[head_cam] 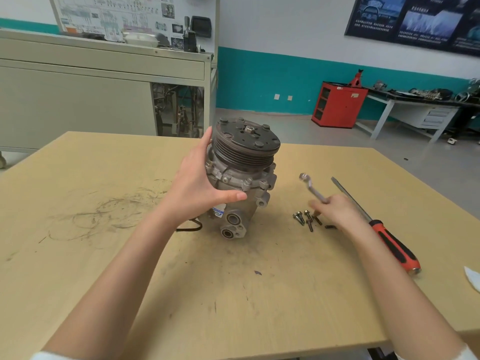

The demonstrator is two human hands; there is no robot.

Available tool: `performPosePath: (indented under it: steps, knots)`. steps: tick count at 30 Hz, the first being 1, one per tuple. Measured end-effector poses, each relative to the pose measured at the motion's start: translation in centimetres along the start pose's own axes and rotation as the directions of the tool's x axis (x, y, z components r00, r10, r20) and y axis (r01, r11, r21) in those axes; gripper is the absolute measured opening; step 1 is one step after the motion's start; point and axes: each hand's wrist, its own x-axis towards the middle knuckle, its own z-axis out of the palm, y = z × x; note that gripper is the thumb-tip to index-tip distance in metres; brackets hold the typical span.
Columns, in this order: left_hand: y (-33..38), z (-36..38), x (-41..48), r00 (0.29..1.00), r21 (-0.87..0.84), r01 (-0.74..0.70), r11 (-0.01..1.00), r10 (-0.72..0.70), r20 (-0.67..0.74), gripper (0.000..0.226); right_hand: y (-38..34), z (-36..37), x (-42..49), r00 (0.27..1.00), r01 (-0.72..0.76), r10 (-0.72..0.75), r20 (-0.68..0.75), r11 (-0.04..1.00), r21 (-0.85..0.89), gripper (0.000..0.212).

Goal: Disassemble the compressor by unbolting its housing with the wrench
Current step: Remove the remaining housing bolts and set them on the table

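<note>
A: Now, mid-table, the compressor stands on end, pulley on top, port block low at the front, the whole body leaning slightly.

B: And the left hand is on it: fingers reach behind the left side of the pulley, thumb across the front of the housing. That grip is clasped round the compressor.

A: Right of the compressor, the right hand has the wrench by its shank, ring end angled up and back toward the compressor, clear of it. The hand is blurred, but its grip is closed around the tool.

B: Between that hand and the compressor, loose bolts lie in a small cluster on the table, just under the fingertips.

A: Further right of the compressor, beyond the hand, a screwdriver with a red and black handle lies flat, blade pointing away, handle nearer us.

B: At the compressor's lower left, a black cord loops out from behind the wrist. Flange bolts sit in place round the housing, just below the pulley.

A: Dark scuff rings mark the table left of the compressor.
</note>
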Motion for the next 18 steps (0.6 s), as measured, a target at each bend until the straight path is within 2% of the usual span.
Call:
performPosePath:
  steps: [2, 4, 6, 8, 9, 10, 12, 14, 15, 16, 18]
  knots:
    - [-0.1, 0.2, -0.2, 1.000, 0.041, 0.010, 0.999, -0.009, -0.017, 0.138, -0.4, -0.9, -0.8, 0.983, 0.091, -0.051, -0.177, 0.970, 0.227, 0.036]
    - [0.0, 0.5, -0.4, 0.999, 0.106, 0.026, 0.994, -0.020, -0.050, 0.135, -1.2, -2.2, -2.5, 0.929, 0.260, -0.100, -0.357, 0.863, 0.434, 0.040]
    - [0.5, 1.3, -0.8, 0.993, 0.203, 0.065, 0.977, -0.044, -0.107, 0.133, -2.1, -3.3, -4.6, 0.839, 0.424, -0.168, -0.517, 0.798, 0.429, 0.046]
    - [1.4, 2.5, -1.2, 0.981, 0.304, 0.126, 0.944, -0.073, -0.181, 0.132, -3.1, -3.7, -7.1, 0.757, 0.569, -0.246, -0.606, 0.704, 0.425, 0.050]
    - [1.8, 3.3, -1.4, 0.971, 0.343, 0.154, 0.926, -0.078, -0.226, 0.131, -3.7, -3.6, -8.3, 0.705, 0.646, -0.314, -0.635, 0.654, 0.394, 0.049]
    - [2.3, 4.1, -1.5, 0.959, 0.376, 0.182, 0.909, -0.080, -0.272, 0.129, -4.1, -3.3, -9.3, 0.624, 0.724, -0.405, -0.669, 0.621, 0.299, 0.048]
    - [3.0, 5.4, -1.7, 0.935, 0.421, 0.238, 0.875, -0.088, -0.344, 0.126, -4.9, -2.1, -10.7, 0.404, 0.813, -0.592, -0.697, 0.582, -0.023, 0.044]
    - [3.3, 6.1, -1.8, 0.922, 0.442, 0.261, 0.858, -0.087, -0.377, 0.125, -5.4, -0.7, -11.2, 0.184, 0.785, -0.731, -0.657, 0.512, -0.350, 0.040]
    - [3.2, 6.2, -1.9, 0.922, 0.450, 0.255, 0.856, -0.074, -0.381, 0.123, -5.5, -0.1, -11.2, 0.115, 0.741, -0.775, -0.622, 0.484, -0.466, 0.035]
    - [3.0, 6.1, -2.0, 0.924, 0.459, 0.238, 0.856, -0.054, -0.379, 0.121, -5.6, 0.3, -11.3, 0.089, 0.704, -0.799, -0.595, 0.473, -0.530, 0.030]
    - [2.5, 5.7, -2.2, 0.931, 0.468, 0.192, 0.863, -0.010, -0.364, 0.118, -5.9, 1.1, -11.5, 0.118, 0.682, -0.798, -0.591, 0.498, -0.535, 0.027]
